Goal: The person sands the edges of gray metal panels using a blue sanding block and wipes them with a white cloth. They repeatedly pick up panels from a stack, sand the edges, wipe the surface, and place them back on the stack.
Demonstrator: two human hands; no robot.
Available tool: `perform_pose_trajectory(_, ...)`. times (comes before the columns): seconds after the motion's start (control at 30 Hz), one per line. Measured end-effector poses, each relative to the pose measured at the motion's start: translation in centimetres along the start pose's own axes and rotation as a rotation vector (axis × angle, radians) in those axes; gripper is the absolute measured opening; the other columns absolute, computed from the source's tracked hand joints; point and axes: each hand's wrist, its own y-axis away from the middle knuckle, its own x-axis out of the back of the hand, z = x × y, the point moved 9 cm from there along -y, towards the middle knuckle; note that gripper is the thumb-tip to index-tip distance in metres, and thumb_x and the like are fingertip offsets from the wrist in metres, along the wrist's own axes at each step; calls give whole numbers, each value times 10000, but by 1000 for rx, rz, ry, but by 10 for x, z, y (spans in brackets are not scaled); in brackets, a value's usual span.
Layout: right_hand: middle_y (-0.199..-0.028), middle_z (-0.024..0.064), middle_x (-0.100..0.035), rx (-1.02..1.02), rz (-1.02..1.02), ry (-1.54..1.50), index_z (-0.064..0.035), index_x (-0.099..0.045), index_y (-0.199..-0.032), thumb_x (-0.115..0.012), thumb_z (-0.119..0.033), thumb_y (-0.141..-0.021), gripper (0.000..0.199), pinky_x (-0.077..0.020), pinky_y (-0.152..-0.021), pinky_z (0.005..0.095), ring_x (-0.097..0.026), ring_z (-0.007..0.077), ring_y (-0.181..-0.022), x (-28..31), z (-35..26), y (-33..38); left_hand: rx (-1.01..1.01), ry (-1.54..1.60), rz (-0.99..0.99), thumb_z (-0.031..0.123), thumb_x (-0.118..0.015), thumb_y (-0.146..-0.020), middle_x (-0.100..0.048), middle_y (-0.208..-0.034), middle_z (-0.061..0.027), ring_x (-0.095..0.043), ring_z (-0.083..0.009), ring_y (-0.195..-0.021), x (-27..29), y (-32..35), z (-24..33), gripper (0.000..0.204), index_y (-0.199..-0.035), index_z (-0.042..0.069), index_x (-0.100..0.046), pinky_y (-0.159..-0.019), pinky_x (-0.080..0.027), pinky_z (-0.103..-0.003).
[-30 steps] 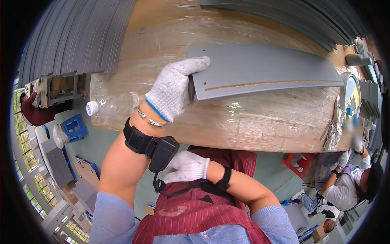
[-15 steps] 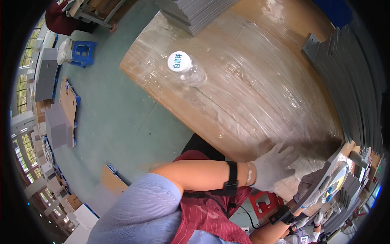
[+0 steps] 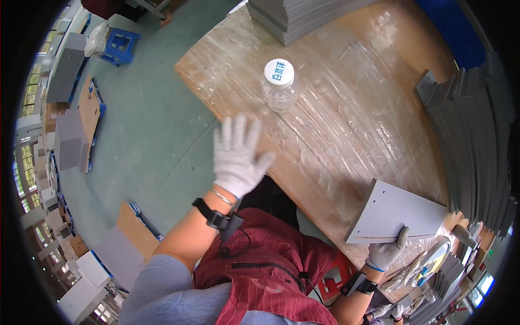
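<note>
My left hand, in a white knit glove, is raised with fingers spread over the near edge of the plastic-wrapped wooden table, holding nothing. A clear plastic bottle with a white cap stands just beyond its fingertips. My right hand, also gloved, grips the near edge of a flat grey panel that lies on the table at the lower right.
A stack of grey panels sits at the table's far end, and more grey panels stand in a row along the right. A blue stool and cardboard boxes are on the green floor to the left.
The view has swung. My left hand has let go of the grey panel and lifted open near the bottle; my right hand now holds the panel at the lower right.
</note>
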Motion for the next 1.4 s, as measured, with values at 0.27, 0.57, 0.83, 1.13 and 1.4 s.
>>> perform_pose_trajectory(0.27,-1255,97,-636,-43,33,-25,-37,-580,-1265,-629,-216,-951,366,-486,-1036,448,-595,259,-1183,-1,35,-3,98,829,338,140,-901,-706,-573,-1168,-86,-578,-173,-1020,64,-12,-97,841,-1430,55,-480,-913,-523,-330)
perform_pose_trajectory(0.57,-1215,97,-640,60,139,17,-14,-596,-1209,-622,-166,-929,319,-495,-1017,425,-609,270,-1134,1,34,-6,17,1266,232,53,-846,-715,-575,-1188,-49,-574,-164,-1082,5,-149,60,691,-1285,69,-454,-964,-505,-330)
perform_pose_trajectory(0.83,-1192,116,-648,94,146,16,0,-578,-1210,-618,-177,-928,335,-499,-1026,443,-623,290,-1126,5,36,-2,-134,1233,112,152,-848,-714,-581,-1197,-85,-574,-240,-1128,19,-286,168,737,-1319,90,-434,-991,-476,-388)
perform_pose_trajectory(1.13,-1223,132,-631,117,175,76,7,-556,-1251,-626,-215,-922,403,-498,-1026,444,-614,295,-1140,6,35,0,-466,794,395,259,-748,-803,-505,-1324,-173,-471,-367,-1286,51,-180,182,584,-1322,122,-519,-1106,-366,-500)
perform_pose_trajectory(1.4,-1244,120,-632,61,148,161,15,-552,-1287,-610,-275,-952,447,-498,-1003,430,-610,273,-1144,13,34,-6,-767,266,-130,536,-569,-898,-364,-1557,-142,-253,-366,-1468,9,-162,208,657,-1456,197,-496,-1204,-133,-574)
